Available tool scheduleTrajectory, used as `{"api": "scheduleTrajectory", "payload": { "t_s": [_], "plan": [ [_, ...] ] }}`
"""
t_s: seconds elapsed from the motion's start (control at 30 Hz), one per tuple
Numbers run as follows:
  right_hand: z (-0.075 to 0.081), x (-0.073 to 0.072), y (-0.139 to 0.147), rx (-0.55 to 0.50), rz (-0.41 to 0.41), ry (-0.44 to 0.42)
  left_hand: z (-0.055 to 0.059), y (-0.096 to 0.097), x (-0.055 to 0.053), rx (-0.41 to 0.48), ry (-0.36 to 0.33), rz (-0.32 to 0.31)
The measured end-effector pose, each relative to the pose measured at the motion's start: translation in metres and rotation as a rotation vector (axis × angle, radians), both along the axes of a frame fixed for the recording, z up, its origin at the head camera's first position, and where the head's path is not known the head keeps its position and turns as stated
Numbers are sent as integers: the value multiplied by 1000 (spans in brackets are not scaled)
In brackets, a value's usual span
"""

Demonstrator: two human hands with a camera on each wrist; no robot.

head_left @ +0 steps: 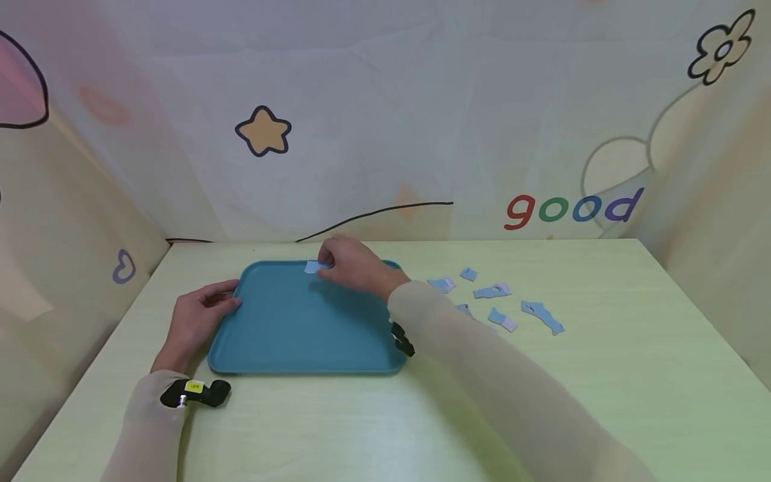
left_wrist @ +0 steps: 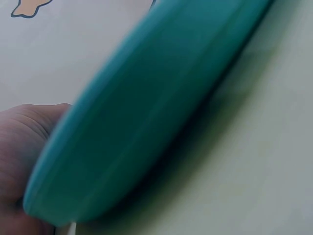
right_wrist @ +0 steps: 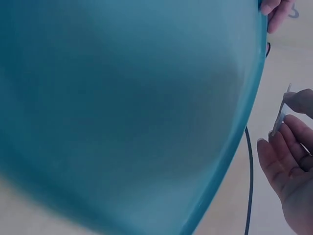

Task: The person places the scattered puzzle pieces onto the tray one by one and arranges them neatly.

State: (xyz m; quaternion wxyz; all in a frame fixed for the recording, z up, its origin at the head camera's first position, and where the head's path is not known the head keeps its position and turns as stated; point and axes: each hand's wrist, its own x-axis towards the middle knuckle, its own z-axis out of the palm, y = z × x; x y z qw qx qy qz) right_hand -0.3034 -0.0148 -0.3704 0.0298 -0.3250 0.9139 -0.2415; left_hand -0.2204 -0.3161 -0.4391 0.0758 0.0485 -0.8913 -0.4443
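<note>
At the left side of a blue tray (head_left: 289, 328), my left hand (head_left: 195, 318) grips the rim, its thumb and fingers at the edge. The left wrist view shows the tray's outer wall (left_wrist: 132, 103) close up, with part of that hand (left_wrist: 24, 161) behind it. Over the tray's far edge, my right hand (head_left: 355, 264) pinches a small light blue paper piece (head_left: 314, 267). In the right wrist view the piece (right_wrist: 280, 116) is seen edge-on between thumb and fingers. The tray floor beneath bears the right hand's shadow.
Several light blue, irregular paper pieces (head_left: 492, 291) lie scattered on the pale table (head_left: 632, 348) right of the tray, some partly hidden by the right forearm. A printed cloth backdrop (head_left: 373, 120) stands behind the table and along both sides.
</note>
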Motion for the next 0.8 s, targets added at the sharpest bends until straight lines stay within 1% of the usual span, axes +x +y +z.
{"api": "scheduleTrajectory", "payload": {
  "t_s": [0.13, 0.27, 0.37, 0.57, 0.8],
  "plan": [
    [1, -1, -15, 26, 6, 25, 1, 1, -2, -3, 7, -6],
    [-3, 0, -30, 54, 20, 22, -1, 1, -2, 4, -14, 3],
    [-6, -1, -38, 72, 18, 27, -2, 0, -1, -1, -10, 8],
    [-13, -3, -49, 73, 13, 30, -2, -1, 2, -5, -16, 15],
    [-17, -5, -59, 75, 24, 40, -1, 1, 0, 2, -4, 14]
  ]
}}
